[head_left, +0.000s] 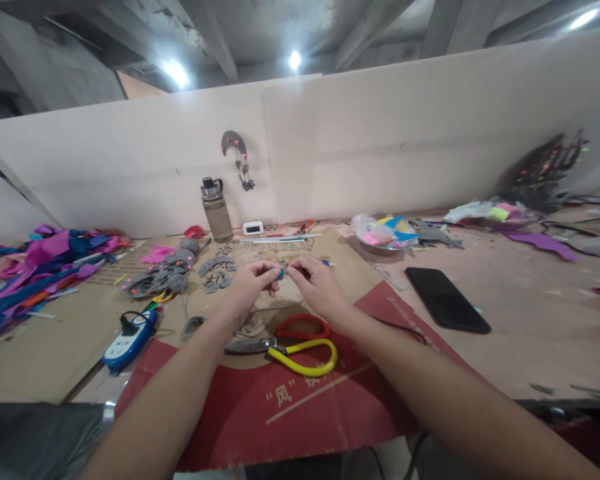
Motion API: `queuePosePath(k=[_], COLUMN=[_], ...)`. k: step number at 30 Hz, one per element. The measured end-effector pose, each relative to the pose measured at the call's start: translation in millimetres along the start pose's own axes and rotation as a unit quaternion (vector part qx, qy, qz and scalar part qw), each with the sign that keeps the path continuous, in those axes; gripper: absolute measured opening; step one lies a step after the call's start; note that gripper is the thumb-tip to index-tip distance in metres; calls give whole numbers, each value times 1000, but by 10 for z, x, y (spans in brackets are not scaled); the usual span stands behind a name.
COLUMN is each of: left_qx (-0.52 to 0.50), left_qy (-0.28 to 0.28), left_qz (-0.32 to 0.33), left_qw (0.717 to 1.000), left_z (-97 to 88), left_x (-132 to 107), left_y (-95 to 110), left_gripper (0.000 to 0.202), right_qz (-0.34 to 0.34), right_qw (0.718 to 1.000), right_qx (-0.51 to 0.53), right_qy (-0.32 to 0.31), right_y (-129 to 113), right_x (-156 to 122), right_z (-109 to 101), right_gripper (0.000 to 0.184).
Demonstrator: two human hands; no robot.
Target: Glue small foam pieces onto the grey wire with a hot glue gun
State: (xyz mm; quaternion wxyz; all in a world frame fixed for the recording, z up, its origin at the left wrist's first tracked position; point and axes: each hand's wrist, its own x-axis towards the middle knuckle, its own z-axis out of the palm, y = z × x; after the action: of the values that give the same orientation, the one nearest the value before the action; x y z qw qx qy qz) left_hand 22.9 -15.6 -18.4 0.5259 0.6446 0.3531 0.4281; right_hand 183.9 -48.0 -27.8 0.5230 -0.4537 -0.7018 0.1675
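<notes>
A small blue piece [281, 273], perhaps felt, is pinched in the fingertips of my left hand [257, 280]. Close beside it, my right hand [314, 283] has its thumb and finger pressed together; whatever is between them is too small to tell. Below both hands lies a pair of scissors [307, 371] with one red and one yellow handle. Grey cut shapes [217, 273] rest on the cardboard left of my hands. A coil of grey cord [194, 327] sits near my left forearm.
A blue-and-white power strip [130, 341], grey felt ornaments [160, 277] and colourful fabric scraps [45, 267] lie on the left. A bottle [217, 213] stands at the back. A phone [447, 300] and a bowl of scraps [383, 249] are right.
</notes>
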Motion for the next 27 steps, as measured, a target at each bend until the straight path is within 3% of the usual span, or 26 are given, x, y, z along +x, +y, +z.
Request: queuePosePath(k=[13, 27], left_qx=[-131, -20], left_qy=[-38, 8], left_qz=[-30, -12], left_qw=[990, 1000], left_z=[-34, -5], left_x=[-20, -15], left_y=[84, 72], left_gripper=[29, 26], right_qz=[-6, 12], right_qw=[1000, 1000], right_qx=[17, 13], right_qy=[13, 24], right_y=[19, -32], right_x=[29, 26], right_z=[-12, -42], right_gripper=[20, 16])
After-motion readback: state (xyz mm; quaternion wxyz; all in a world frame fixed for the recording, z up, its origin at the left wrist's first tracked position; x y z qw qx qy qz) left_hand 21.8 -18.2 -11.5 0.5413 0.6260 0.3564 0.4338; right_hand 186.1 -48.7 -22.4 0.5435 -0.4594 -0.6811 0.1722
